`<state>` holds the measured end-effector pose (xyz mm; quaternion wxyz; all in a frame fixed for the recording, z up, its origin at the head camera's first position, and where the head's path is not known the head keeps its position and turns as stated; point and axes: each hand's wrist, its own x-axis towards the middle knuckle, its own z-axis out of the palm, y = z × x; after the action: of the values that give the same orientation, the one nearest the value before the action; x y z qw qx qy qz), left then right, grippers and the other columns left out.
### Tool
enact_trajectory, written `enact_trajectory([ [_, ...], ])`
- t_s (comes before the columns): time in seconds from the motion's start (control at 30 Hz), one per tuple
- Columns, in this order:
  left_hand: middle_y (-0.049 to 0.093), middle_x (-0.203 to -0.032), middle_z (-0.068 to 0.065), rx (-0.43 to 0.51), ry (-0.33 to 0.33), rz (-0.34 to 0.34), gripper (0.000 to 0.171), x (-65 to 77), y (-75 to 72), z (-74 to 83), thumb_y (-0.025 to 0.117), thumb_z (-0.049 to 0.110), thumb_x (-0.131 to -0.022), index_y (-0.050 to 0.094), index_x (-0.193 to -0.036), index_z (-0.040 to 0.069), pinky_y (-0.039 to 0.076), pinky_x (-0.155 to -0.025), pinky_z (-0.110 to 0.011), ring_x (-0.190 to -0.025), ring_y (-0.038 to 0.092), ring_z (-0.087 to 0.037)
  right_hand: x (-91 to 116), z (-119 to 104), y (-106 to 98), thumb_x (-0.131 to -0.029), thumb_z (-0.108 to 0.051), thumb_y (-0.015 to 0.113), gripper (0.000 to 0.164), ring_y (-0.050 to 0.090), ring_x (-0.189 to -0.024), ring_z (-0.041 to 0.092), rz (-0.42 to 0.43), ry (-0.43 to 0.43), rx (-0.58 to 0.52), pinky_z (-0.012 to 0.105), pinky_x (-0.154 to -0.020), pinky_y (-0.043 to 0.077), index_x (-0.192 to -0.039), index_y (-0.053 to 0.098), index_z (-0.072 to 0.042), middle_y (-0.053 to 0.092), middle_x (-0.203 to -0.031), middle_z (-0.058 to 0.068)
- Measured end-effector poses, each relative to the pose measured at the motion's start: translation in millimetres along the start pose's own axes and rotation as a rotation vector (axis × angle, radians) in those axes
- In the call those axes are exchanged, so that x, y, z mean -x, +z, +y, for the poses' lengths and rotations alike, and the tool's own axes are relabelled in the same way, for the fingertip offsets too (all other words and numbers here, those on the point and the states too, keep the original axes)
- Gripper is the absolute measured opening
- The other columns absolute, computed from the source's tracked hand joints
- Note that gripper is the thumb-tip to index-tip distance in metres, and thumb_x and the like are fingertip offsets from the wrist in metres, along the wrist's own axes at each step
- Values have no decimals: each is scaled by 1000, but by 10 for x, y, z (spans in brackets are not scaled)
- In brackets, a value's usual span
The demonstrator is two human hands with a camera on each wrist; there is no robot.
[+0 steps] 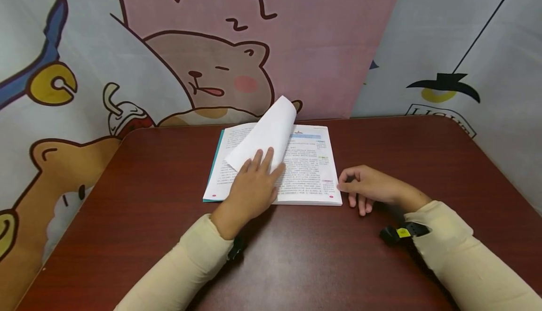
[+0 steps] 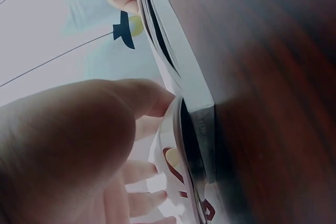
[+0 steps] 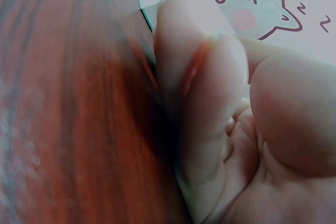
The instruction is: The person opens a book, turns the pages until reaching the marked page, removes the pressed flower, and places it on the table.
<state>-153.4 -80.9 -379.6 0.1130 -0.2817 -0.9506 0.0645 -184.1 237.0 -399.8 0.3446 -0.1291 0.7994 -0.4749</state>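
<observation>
An open printed book (image 1: 306,170) lies on the table with a teal cover edge showing at its left. One loose page (image 1: 275,127) stands lifted and curled over toward the left, its blank-looking side facing me. My left hand (image 1: 253,184) presses on the lower part of that page with straight, spread fingers, near the book's middle. In the left wrist view its thumb (image 2: 152,98) lies at the edge of the pages. At the book's lower right edge, my right hand (image 1: 368,188) has loosely bent fingers, with thumb and forefinger tips right at the page edge.
The book rests on a dark red-brown wooden table (image 1: 148,235). Behind the table hangs a cloth backdrop (image 1: 330,43) with cartoon animals. Dark bands with devices are worn at both wrists, the right one (image 1: 404,232) showing a yellow label.
</observation>
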Motion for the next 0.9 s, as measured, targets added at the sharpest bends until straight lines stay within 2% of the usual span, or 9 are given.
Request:
enact_trajectory([
  [0.2, 44, -153, -20, -26, -52, -30, 56, 22, -13, 13, 65, 36, -94, 51, -146, 23, 47, -104, -51, -137, 48, -41, -4, 0, 1, -101, -27, 59, 31, 63, -42, 18, 1, -2, 7, 30, -41, 51, -108, 55, 3, 64, -67, 11],
  [0.43, 53, -142, -27, -37, -102, -44, 55, 24, -9, 22, 63, 38, -95, 52, -146, 20, 50, -98, -53, -126, 58, -43, -6, 4, 0, -101, -28, 59, 32, 63, -43, 19, 2, -1, 11, 30, -41, 51, -109, 56, 2, 64, -68, 11],
  [0.73, 52, -143, -30, -7, -182, -152, 56, 5, -38, 34, 56, 40, -98, 47, -149, 21, 49, -97, -58, -127, 56, -45, -4, 9, -5, -101, -29, 60, 32, 63, -43, 19, 6, -1, 16, 31, -41, 52, -109, 55, 2, 64, -67, 10],
  [0.9, 46, -150, -27, 8, -199, -209, 55, 8, -48, 35, 54, 40, -100, 48, -149, 18, 46, -102, -59, -133, 51, -46, -5, 8, -4, -101, -29, 59, 32, 63, -43, 19, 3, -2, 16, 31, -42, 52, -109, 56, 2, 65, -68, 10],
])
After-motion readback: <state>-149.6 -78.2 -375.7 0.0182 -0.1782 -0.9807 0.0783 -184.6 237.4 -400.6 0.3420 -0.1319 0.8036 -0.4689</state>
